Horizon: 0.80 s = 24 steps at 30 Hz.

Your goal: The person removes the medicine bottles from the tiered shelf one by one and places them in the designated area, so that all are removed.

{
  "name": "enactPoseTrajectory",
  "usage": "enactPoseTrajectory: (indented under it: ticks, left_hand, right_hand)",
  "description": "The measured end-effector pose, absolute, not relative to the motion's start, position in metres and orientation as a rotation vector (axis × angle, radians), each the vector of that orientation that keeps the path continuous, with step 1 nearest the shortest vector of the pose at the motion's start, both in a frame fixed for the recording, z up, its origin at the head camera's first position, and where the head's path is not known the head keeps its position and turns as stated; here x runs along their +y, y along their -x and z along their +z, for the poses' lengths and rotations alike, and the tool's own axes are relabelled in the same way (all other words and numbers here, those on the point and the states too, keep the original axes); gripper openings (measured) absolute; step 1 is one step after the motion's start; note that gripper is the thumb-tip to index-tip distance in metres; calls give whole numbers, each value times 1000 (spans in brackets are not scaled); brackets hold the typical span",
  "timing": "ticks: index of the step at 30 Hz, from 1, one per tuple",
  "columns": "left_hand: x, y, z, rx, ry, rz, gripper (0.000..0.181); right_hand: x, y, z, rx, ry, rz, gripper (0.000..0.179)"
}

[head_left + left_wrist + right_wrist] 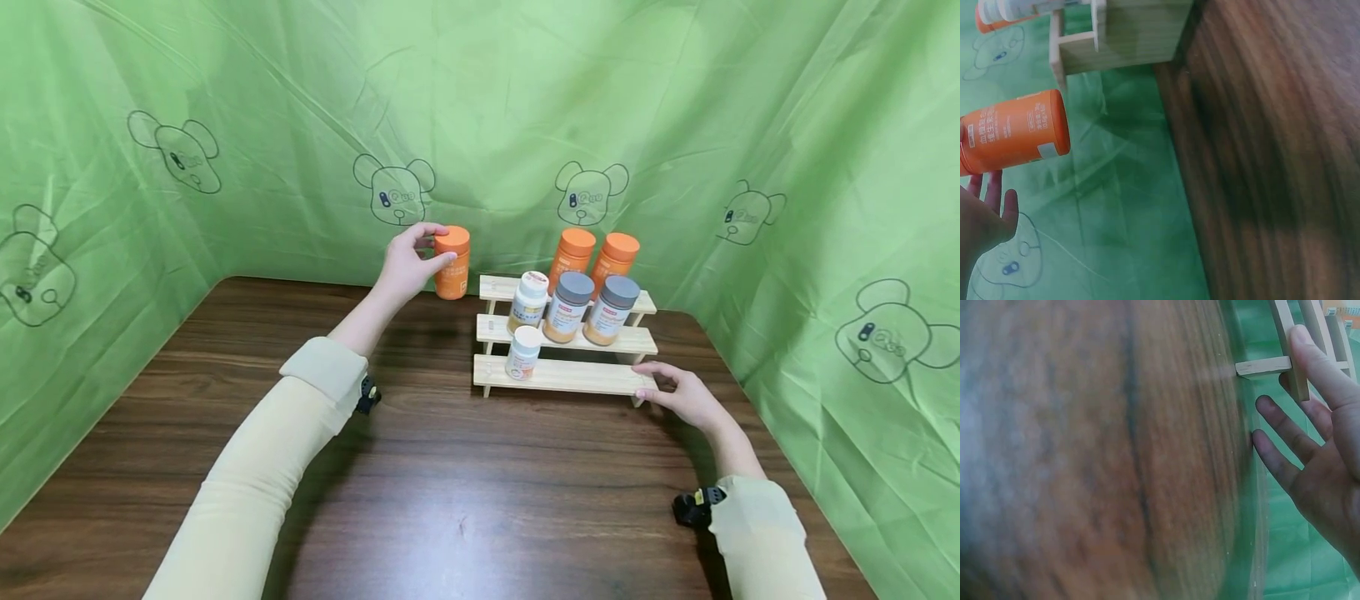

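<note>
An orange supplement bottle (452, 275) is gripped near its lid by my left hand (408, 265), left of a three-tier wooden rack (570, 375). In the left wrist view the orange bottle (1016, 132) appears above the tabletop, printed label showing. My right hand (684, 395) pinches the right end of the rack's lowest shelf; the right wrist view shows thumb and forefinger on the wooden shelf end (1298, 378), other fingers spread. On the rack stand two orange bottles (576, 250), two grey-lidded bottles (567, 308), a white-capped bottle (528, 302) and a small white bottle (523, 353).
The rack stands toward the back of a dark wood-grain table (450, 483). Green cloth (480, 108) with bear-head drawings hangs behind the table and at both sides. Bare tabletop shows in front of the rack.
</note>
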<state>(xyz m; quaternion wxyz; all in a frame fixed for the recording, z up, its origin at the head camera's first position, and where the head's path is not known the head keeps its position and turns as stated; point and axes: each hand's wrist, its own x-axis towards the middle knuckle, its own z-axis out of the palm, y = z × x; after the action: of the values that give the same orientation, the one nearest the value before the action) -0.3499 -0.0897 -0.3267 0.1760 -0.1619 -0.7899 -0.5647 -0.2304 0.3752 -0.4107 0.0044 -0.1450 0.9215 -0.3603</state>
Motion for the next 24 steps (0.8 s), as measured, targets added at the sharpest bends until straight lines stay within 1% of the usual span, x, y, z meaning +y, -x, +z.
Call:
enactPoseTrajectory:
  ticks: [5,12,15,19,24]
  left_hand:
    - [-97,351,-339,-2237,441,-1617,38]
    - [-108,357,-362,-2260,387,-1606,39]
    - [-113,359,-372,-2274,357,-1597,39]
    - [-118,361,-384,-2272,311,-1613,39]
    - [-123,361,-396,-2301,255,-1597,39]
  right_hand:
    - [378,233,-415,2872,461,-1157,44]
    - [394,246,-439,2874,450,-1174,44]
    - [397,248,-443,2863,449,-1185,44]
    - [393,247,-440,2857,465,-1206,44]
    - [382,239,-424,2821,457,-1255,43]
